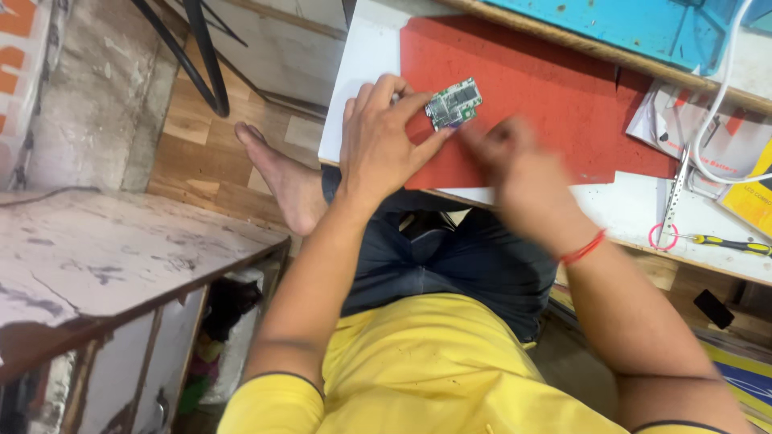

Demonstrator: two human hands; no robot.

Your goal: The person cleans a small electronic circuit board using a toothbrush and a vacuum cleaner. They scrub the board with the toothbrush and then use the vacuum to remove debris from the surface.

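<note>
Left hand point(384, 141) pinches circuit board point(453, 104); right hand point(515, 165) adjacent, blurred, grip unclear.

Your white worktop point(366, 72) carries a red mat point(523, 88) across its middle, reaching almost to the near edge. A small green circuit board point(453, 104) lies on the mat's near left part. Toward the right end, near the front edge, you have a yellow-handled screwdriver point(730, 243), metal tweezers point(674, 197), a white cable point(716, 120) and some printed papers point(736, 145).
</note>
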